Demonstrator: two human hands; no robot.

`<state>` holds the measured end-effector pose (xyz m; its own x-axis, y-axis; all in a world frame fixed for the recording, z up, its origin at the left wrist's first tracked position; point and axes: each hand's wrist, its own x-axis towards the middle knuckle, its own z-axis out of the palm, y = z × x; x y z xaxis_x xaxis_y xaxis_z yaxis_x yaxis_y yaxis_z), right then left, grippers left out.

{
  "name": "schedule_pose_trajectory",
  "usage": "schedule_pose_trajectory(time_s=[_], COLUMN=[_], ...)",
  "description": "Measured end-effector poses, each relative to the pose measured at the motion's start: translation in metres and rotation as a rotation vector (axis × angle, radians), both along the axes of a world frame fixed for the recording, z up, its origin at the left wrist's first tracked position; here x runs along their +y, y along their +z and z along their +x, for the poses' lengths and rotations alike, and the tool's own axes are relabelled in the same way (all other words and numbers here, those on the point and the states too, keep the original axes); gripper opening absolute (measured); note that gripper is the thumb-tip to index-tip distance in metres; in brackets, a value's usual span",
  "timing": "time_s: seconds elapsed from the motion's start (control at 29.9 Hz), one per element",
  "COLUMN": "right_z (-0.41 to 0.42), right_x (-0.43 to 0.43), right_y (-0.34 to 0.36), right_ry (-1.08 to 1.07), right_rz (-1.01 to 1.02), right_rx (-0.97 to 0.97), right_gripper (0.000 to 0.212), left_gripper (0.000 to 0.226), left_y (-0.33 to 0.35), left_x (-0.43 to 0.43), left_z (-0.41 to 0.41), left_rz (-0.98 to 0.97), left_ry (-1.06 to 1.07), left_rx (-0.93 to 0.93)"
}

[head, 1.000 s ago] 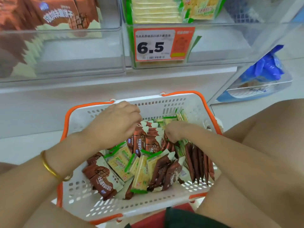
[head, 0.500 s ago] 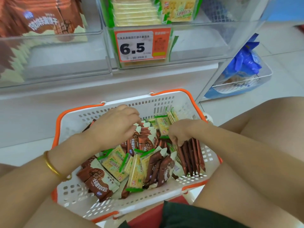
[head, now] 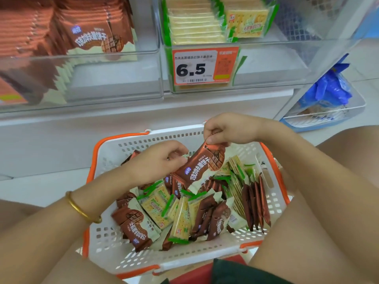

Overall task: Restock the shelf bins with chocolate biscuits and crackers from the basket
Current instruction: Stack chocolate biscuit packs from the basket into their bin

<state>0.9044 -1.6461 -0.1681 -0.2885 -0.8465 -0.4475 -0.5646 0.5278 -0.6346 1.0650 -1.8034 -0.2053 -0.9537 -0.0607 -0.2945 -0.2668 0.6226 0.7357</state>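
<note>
1. A chocolate biscuit packet (head: 200, 168) is held above the basket (head: 131, 141), its top edge pinched by the fingers of the right hand (head: 229, 130).
2. Its left end is apparently gripped by the curled left hand (head: 158, 162).
3. Clear shelf bins (head: 114, 80) are seen behind, pale floor (head: 30, 187) beneath.

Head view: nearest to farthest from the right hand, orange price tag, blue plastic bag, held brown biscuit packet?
1. Brown biscuit packet, pinched in the right hand.
2. Orange price tag, on the bin above.
3. Blue plastic bag, far right.
</note>
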Motion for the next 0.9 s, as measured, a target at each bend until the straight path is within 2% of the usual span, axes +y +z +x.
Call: schedule_pose_trajectory(time_s=[0.1,0.23,0.33,0.4,0.53,0.63,0.7,0.77,0.84,0.9], right_z=[0.005,0.012,0.025,0.037,0.058,0.061,0.060,0.056,0.048,0.038], right_x=[-0.009,-0.017,-0.024,-0.032,-0.063,-0.090,-0.107,-0.128,-0.159,-0.194], right_y=[-0.003,0.001,0.011,0.024,0.068,0.116,0.146,0.171,0.181,0.177], right_ry=[-0.125,-0.218,-0.211,-0.177,-0.123,-0.172,-0.172,-0.191,-0.208,-0.177], right_rz=[-0.092,-0.168,-0.171,-0.182,-0.283,-0.381,-0.453,-0.523,-0.510,-0.380], right_rx=[-0.113,-0.213,-0.295,-0.264,-0.088,0.013,0.212,0.383,0.526,0.668], right_gripper=[0.015,0.013,0.004,0.014,0.013,0.013,0.018,0.021,0.020,0.021], left_gripper=[0.015,0.012,0.009,0.008,0.011,0.015,0.019,0.030,0.033,0.032], left_y=[0.009,0.027,0.047,0.063,0.104,0.132,0.142,0.142,0.133,0.121], left_x=[-0.007,-0.022,-0.032,-0.038,-0.059,-0.086,-0.109,-0.128,-0.137,-0.136], left_z=[0.001,0.006,0.013,0.017,0.026,0.032,0.036,0.039,0.039,0.037], left_rz=[0.117,0.114,0.136,0.141,0.098,0.108,-0.030,-0.310,-0.586,-0.717], left_ry=[0.064,0.121,0.170,0.181,0.249,0.480,0.627,0.691,0.644,0.528], left_rx=[-0.042,-0.044,-0.022,0.005,0.209,0.565,0.836,0.939,0.853,0.736])
